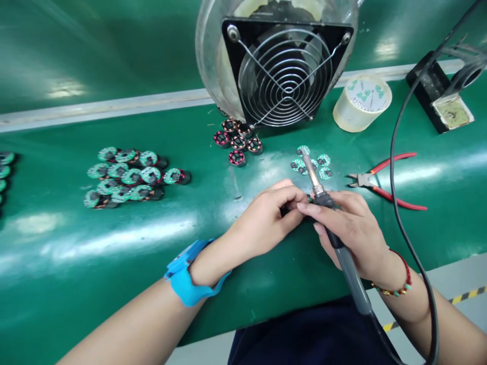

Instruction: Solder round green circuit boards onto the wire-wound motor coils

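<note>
My right hand (352, 228) is closed round a soldering iron (348, 274), its metal tip pointing away from me over several small round green circuit boards (324, 160). Close against it, my left hand (272, 215) has its fingers pinched together. Whatever sits between those fingertips is mostly hidden; a bit of green and black shows there. The fingertips of both hands nearly meet. Red-handled cutting pliers (366, 180) lie with jaws parted to the right of the boards. Beyond my left hand is a group of small motor stators (237, 158) with copper and red windings.
A fan with a wire guard (288, 91) stands at the back. Behind the pliers are a tape roll (361, 104) and a soldering stand with a sponge (452, 111). Stators with green boards (131, 176) sit in rows at left. The iron's black cable (399, 197) loops along the right.
</note>
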The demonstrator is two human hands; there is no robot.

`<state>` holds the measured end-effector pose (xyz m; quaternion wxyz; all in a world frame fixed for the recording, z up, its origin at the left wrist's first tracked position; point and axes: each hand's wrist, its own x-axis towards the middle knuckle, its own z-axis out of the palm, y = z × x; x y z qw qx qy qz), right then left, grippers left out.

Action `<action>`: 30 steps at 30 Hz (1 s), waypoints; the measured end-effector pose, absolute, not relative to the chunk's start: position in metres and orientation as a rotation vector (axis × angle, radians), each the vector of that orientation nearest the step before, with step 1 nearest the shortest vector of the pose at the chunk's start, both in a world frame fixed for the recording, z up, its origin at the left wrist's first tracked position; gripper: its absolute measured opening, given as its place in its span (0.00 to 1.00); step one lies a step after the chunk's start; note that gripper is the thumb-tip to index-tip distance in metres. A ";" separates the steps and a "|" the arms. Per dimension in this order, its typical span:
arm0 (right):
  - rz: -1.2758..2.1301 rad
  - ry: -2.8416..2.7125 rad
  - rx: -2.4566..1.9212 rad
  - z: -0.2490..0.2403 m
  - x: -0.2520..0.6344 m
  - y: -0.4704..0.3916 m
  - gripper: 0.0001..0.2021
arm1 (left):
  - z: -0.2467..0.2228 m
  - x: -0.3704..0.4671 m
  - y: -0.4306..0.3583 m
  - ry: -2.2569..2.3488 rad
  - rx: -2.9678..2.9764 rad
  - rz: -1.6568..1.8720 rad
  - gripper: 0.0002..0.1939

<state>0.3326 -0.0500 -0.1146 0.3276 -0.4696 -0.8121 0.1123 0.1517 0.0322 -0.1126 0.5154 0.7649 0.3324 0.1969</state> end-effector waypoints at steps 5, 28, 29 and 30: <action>0.166 -2.149 -1.266 -0.115 0.334 -0.051 0.23 | -0.111 0.151 0.030 0.874 1.788 0.486 0.07; 0.283 -1.573 -1.323 -0.109 0.336 -0.056 0.21 | -0.104 0.150 0.037 1.009 1.745 0.384 0.05; 0.283 -1.572 -1.311 -0.109 0.336 -0.057 0.21 | -0.104 0.150 0.037 1.008 1.754 0.382 0.05; 0.287 -1.573 -1.298 -0.108 0.337 -0.057 0.20 | -0.104 0.151 0.037 1.007 1.765 0.379 0.06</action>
